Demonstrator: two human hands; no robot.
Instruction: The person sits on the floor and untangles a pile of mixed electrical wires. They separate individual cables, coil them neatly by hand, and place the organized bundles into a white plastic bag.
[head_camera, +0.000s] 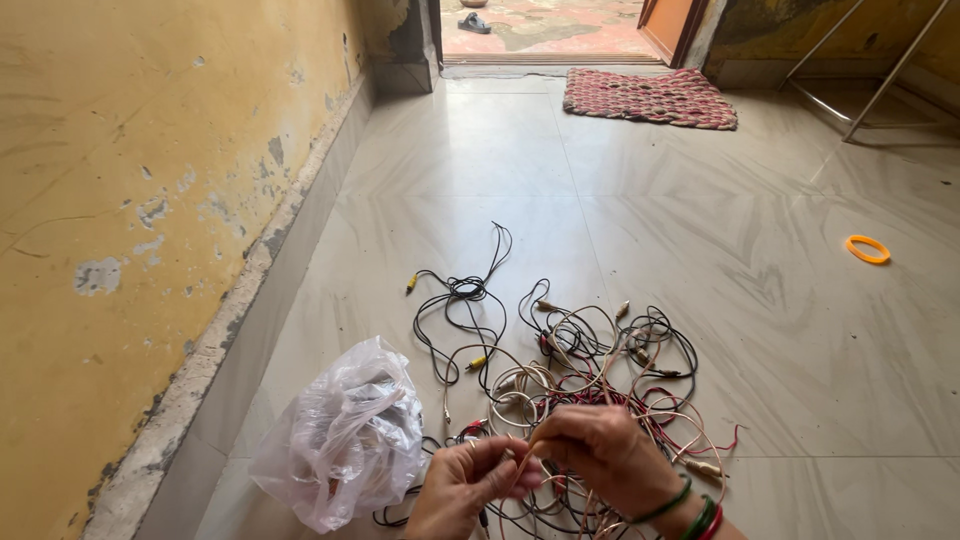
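Note:
A tangle of thin cables (585, 365) in black, white and red lies on the tiled floor, some ends with yellow plugs. My left hand (462, 483) and my right hand (605, 455) meet at the near edge of the tangle. Both pinch the same pale cable strand between fingers and thumb. My right wrist wears green and red bangles. A separate black cable (462, 292) with a yellow plug stretches out toward the far side.
A crumpled clear plastic bag (345, 435) sits left of my hands, beside the worn yellow wall (130, 230). An orange ring (867, 249) lies on the floor at right. A red woven mat (650, 97) lies before the open doorway.

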